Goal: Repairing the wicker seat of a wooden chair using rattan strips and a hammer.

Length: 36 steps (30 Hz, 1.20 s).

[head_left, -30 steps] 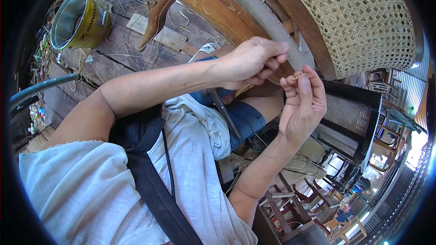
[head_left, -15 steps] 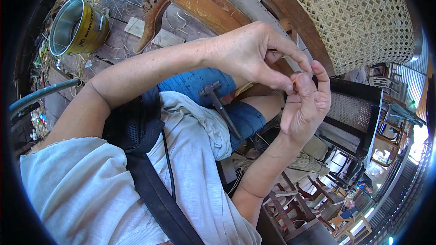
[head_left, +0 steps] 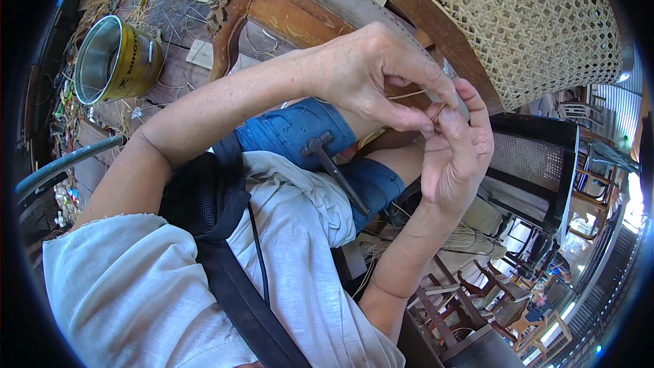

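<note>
Evidently right fingers (head_left: 455, 128) pinch thin strand (head_left: 439, 111); left fingers' (head_left: 428, 76) hold unclear; open room above lap (head_left: 286, 131), wooden rim (head_left: 458, 46) beyond.

A littered, dark wooden plank floor (head_left: 176, 68) spreads at upper left. Over right, black-framed furniture with a mesh panel (head_left: 528, 160), brown wooden chairs (head_left: 503, 291) beyond, daylight (head_left: 635, 203) flaring by silvery corrugated sheeting (head_left: 616, 112)!

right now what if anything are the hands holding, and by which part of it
A thin brown strand, pinched by the right hand, the left hand close beside it; whether near its end or middle cannot be told.
</note>
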Tool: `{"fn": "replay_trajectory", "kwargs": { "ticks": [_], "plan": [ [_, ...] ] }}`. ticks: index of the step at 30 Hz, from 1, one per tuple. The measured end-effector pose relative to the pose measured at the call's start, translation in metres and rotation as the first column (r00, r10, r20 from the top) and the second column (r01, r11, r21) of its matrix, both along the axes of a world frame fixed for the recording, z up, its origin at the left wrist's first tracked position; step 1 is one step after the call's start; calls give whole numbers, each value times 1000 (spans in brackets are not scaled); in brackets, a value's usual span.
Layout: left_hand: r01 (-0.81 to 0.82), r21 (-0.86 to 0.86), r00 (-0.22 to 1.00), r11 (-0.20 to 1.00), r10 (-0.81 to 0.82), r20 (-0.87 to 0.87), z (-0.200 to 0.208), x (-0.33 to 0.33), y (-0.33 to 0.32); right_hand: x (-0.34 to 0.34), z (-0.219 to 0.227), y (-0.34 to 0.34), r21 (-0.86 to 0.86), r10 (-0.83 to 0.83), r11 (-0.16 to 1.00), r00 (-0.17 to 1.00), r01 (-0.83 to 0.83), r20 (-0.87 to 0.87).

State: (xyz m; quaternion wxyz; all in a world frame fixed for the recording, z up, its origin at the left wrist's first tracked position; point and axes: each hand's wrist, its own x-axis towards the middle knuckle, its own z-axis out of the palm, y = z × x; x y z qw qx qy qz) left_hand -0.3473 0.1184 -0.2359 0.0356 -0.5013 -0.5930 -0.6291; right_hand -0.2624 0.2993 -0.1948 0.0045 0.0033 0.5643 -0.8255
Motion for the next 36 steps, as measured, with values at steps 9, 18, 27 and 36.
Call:
{"fn": "replay_trajectory", "kwargs": {
  "ticks": [9,18,27,36],
  "plan": [
    [-80,26,986,996,83,-148,-7,-9,1,-2,-6,0,-21,-47,999,999,47,15],
    [-156,-14,956,988,148,-255,-5,-12,-1,-5,-15,7,108,-67,991,993,78,-101],
    [-231,-144,934,962,178,-308,2,-9,-7,-9,-9,-4,665,-67,709,961,234,-267],
    [-311,-144,937,939,277,-213,1,-9,0,-27,-2,-8,812,3,423,895,403,-445]
  ]
}}
